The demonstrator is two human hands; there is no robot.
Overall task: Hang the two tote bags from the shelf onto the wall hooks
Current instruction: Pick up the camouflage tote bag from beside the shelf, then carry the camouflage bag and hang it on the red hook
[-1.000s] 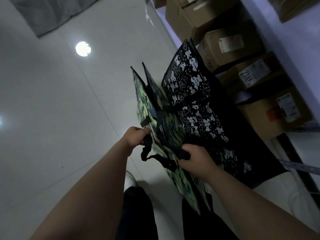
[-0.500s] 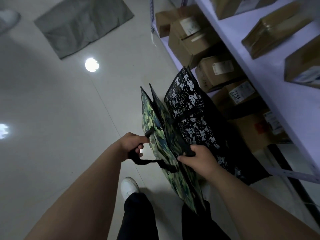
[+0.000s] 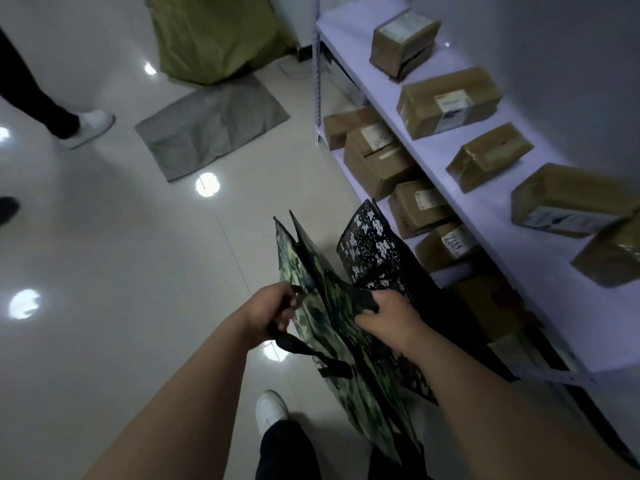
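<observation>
Head view: two totes held low over the floor beside the shelf.
Left hand was clenched on the camo tote's black strap; right hand gripped straps where the camo tote met the black tote. Boxes sat on the shelf.

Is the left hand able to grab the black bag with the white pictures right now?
Probably not right away. The left hand is closed on the camouflage tote bag's black strap, and that bag hangs between it and the black-and-white tote bag. The right hand is much nearer.
</observation>
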